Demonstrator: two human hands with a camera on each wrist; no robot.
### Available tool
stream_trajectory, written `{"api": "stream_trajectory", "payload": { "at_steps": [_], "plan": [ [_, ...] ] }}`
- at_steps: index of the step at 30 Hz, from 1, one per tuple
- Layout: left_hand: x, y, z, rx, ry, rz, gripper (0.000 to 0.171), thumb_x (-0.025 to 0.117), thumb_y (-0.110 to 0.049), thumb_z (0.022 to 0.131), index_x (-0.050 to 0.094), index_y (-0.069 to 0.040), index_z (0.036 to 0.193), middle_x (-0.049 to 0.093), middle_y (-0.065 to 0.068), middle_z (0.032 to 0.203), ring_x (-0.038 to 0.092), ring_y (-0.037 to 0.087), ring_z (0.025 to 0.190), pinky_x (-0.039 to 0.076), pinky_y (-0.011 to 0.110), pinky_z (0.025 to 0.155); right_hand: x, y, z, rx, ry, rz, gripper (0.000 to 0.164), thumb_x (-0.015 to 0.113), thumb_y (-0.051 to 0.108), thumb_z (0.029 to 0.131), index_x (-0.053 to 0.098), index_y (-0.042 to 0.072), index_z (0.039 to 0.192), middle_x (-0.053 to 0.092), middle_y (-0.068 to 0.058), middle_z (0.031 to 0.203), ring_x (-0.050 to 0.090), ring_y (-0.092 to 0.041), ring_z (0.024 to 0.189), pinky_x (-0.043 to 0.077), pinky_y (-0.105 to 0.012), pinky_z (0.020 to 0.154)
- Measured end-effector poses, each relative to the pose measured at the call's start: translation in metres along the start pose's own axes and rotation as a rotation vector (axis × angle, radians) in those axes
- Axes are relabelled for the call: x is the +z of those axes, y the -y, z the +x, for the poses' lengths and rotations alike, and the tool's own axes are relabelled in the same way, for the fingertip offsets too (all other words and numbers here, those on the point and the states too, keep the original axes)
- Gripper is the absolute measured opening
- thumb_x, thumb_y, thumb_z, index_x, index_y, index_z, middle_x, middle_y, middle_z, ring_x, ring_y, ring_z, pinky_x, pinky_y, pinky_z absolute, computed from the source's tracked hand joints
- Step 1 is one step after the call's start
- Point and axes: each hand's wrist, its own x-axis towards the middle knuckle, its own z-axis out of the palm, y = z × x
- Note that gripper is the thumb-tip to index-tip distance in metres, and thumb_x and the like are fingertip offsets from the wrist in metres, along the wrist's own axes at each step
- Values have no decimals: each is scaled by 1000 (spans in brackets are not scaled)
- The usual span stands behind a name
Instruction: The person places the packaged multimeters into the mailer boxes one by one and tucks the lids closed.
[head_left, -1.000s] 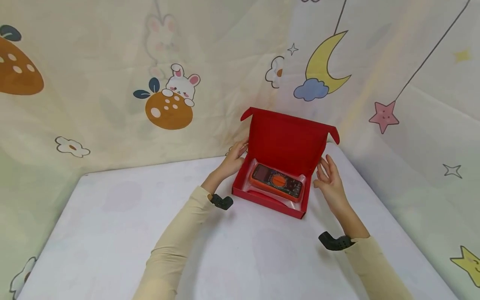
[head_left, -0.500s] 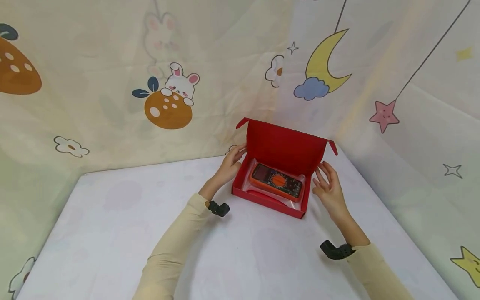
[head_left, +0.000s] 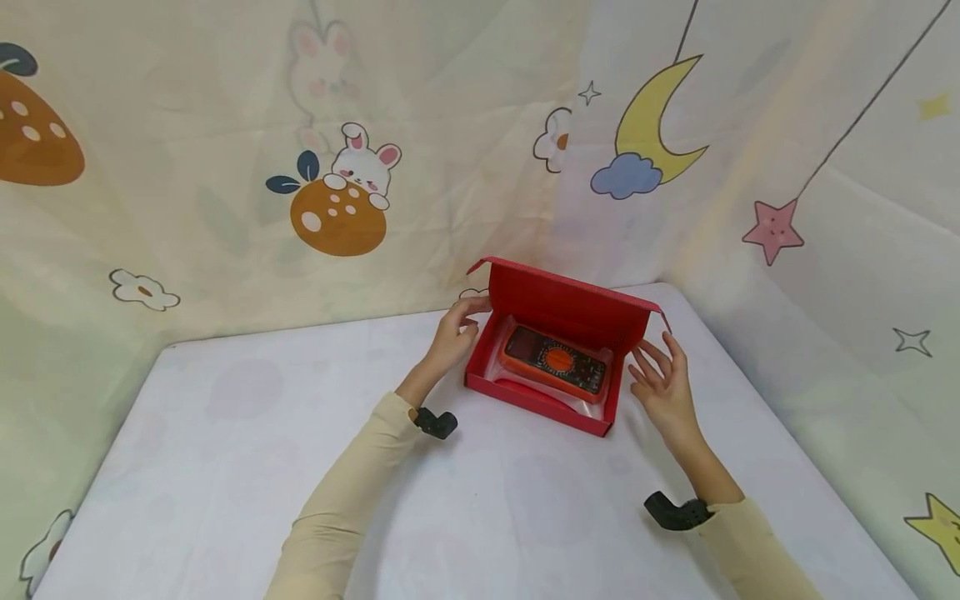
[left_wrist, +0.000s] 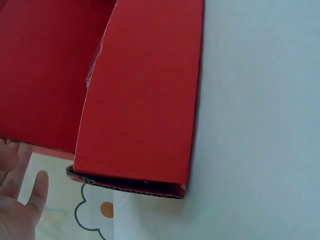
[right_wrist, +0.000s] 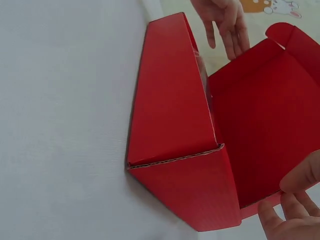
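Observation:
A red cardboard box (head_left: 536, 402) stands on the white table, its lid (head_left: 566, 304) raised and leaning over the tray. Inside lies an orange and black multimeter (head_left: 557, 360) in clear plastic. At the lid's left side, my left hand (head_left: 450, 337) touches the edge with outstretched fingertips, the thumb apart. My right hand (head_left: 667, 400) is at the opposite side, fingers spread, with fingertips at the lid's edge; the right wrist view shows those fingertips (right_wrist: 286, 186) against it. In the left wrist view the box's front wall (left_wrist: 137, 100) fills the middle.
A white-covered table (head_left: 247, 433) extends around the box. A printed curtain (head_left: 465, 167) hangs behind it and on the sides. Black wrist devices (head_left: 437, 423) sit on both forearms.
The lid has swung forward and down over the tray, so its inner face looks shorter. Both hands have come slightly lower with it. The multimeter and the tray have stayed in place.

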Motion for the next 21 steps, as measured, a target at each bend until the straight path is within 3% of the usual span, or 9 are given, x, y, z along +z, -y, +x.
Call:
{"api": "stream_trajectory", "payload": {
  "at_steps": [4, 9, 13, 16, 19, 21],
  "plan": [
    [-2, 0, -3, -42, 27, -44, 44, 41, 9, 90, 53, 0, 132, 59, 19, 130, 54, 32, 122, 47, 47, 100, -2, -3, -3, -4, 1, -29, 85, 45, -18, 90, 6, 15, 157, 30, -18, 149, 28, -44, 141, 41, -24, 96],
    [-3, 5, -7, -78, 49, -62, 43, 45, 9, 91, 51, 0, 132, 57, 19, 134, 51, 33, 127, 45, 50, 103, -4, -8, -6, -15, 22, -45, 81, 46, -18, 90, 10, 12, 156, 33, -13, 146, 32, -38, 141, 44, -21, 95],
    [-5, 10, -12, -104, 56, -68, 41, 46, 10, 90, 51, 1, 130, 56, 19, 134, 53, 35, 125, 47, 49, 101, -5, -12, -9, 25, 46, -32, 76, 47, -14, 92, 12, 11, 155, 30, -15, 149, 37, -29, 139, 45, -19, 94],
    [-7, 12, -17, -125, 59, -72, 42, 44, 10, 91, 50, 2, 132, 56, 21, 134, 54, 37, 124, 49, 49, 98, -6, -13, -10, 56, 41, -13, 71, 46, -10, 94, 15, 10, 154, 34, -6, 146, 45, -17, 132, 46, -16, 94],
    [-14, 11, -20, -110, 23, -104, 41, 38, 9, 94, 47, 7, 135, 52, 26, 135, 54, 42, 121, 49, 52, 95, -9, -11, -15, 37, -22, -8, 60, 48, -2, 98, 24, 8, 152, 41, 2, 138, 54, -5, 118, 47, -12, 90],
    [-21, 4, -20, -78, -13, -150, 41, 34, 3, 98, 44, 8, 137, 50, 28, 135, 54, 45, 119, 49, 56, 93, -11, -6, -20, -19, -100, 10, 50, 47, 2, 100, 34, 7, 148, 46, 1, 134, 59, -2, 110, 48, -12, 89]
  ]
}}
